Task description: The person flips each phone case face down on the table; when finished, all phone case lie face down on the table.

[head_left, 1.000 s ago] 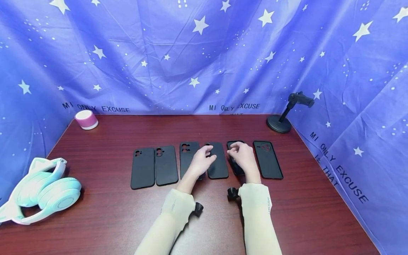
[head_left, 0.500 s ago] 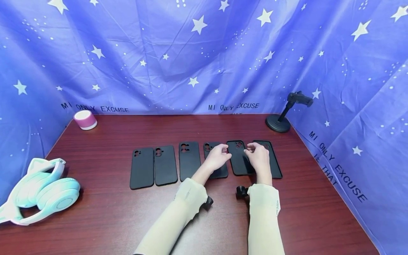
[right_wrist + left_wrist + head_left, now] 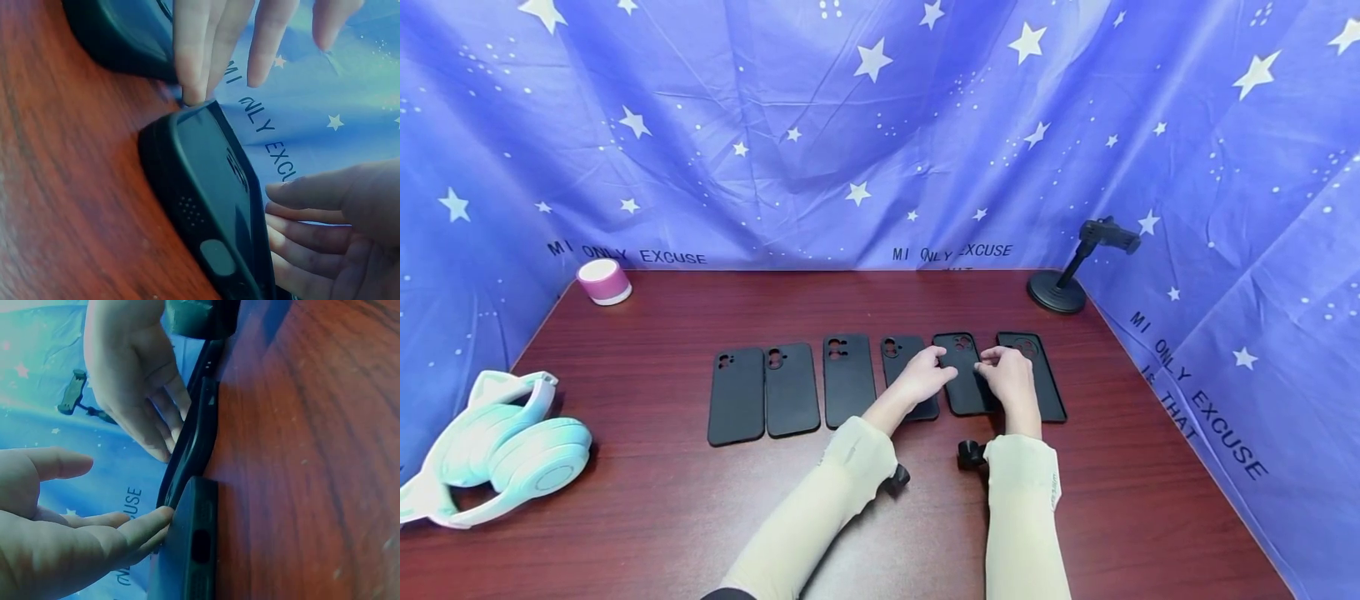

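Observation:
Six black phone cases with camera cutouts lie in a row. My left hand reaches over the fourth phone case, its fingers fairly straight and the tips at the left edge of the fifth phone case. Along that case's right edge rest the fingers of my right hand, which partly covers the sixth phone case. Seen from the right wrist, the fifth case lies hollow side up, with fingers of both hands extended beside its rim. The left wrist view has my left hand with thumb spread apart.
Further left lie the third, second and first phone cases. Pale cat-ear headphones are at the left edge, a pink-and-white cylinder at the back left. A black phone stand stands back right. Starry curtains surround the table.
Both hands have moved right: the left from over the third and fourth cases, the right from over the fifth case to its right edge. The fifth case now shows between them.

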### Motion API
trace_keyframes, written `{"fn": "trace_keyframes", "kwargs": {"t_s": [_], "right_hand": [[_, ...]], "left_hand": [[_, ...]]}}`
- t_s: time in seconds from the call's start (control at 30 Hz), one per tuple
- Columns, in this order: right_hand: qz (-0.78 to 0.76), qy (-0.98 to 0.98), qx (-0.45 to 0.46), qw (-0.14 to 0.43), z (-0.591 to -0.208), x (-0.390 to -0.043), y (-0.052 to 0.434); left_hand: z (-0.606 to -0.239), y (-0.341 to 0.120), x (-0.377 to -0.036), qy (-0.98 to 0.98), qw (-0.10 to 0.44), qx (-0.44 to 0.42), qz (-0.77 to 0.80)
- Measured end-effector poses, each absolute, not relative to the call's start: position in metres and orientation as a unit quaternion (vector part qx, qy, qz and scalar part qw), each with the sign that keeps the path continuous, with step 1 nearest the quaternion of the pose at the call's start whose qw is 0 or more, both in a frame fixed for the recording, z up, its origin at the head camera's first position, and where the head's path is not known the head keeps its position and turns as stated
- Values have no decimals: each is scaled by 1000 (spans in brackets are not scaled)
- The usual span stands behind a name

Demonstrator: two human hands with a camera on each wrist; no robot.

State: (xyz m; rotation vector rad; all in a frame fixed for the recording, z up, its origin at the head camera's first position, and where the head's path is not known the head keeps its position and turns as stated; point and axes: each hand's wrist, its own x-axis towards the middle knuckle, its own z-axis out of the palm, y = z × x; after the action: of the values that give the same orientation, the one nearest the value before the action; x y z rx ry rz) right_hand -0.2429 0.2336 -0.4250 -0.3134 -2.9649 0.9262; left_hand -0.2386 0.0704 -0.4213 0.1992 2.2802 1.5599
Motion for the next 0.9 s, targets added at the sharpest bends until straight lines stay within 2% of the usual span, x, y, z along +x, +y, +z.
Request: {"fn": "trace_keyframes", "kwargs": {"t_s": [0.27, 0.53, 0.9], "right_hand": [[302, -948, -102, 8, -428, -243, 236], [308, -945, -107, 2, -429, -243, 239], [320, -941, -109, -2, -428, -241, 238]], "left_hand": [[-424, 78, -231, 803, 176, 58, 567], [-432, 79, -230, 782, 137, 58, 605], [-436, 82, -229, 733, 128, 1, 668]]}}
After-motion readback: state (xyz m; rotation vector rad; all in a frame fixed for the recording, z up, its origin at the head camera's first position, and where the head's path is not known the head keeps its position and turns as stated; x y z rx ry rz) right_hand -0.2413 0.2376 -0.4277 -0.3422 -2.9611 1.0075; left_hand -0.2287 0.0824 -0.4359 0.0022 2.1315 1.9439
